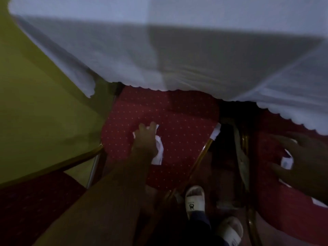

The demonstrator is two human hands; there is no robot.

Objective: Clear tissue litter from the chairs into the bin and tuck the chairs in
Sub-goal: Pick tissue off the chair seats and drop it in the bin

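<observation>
A red dotted chair seat (177,125) sits half under the white tablecloth. My left hand (146,139) lies flat on white tissue pieces (158,153) on that seat, fingers spread over them; whether it grips them is unclear. A small tissue scrap (216,132) clings to the seat's right edge by the gold frame. At the right, my right hand (305,157) holds a crumpled white tissue (286,162) above a second red chair seat (276,201). More white tissue (319,201) lies on that second seat.
The white tablecloth (177,59) with scalloped hem hangs over both chairs. A yellow-green cloth (35,103) drapes at the left. Another dark red chair seat (35,210) is at lower left. My feet in white slippers (194,197) stand between the chairs' gold legs.
</observation>
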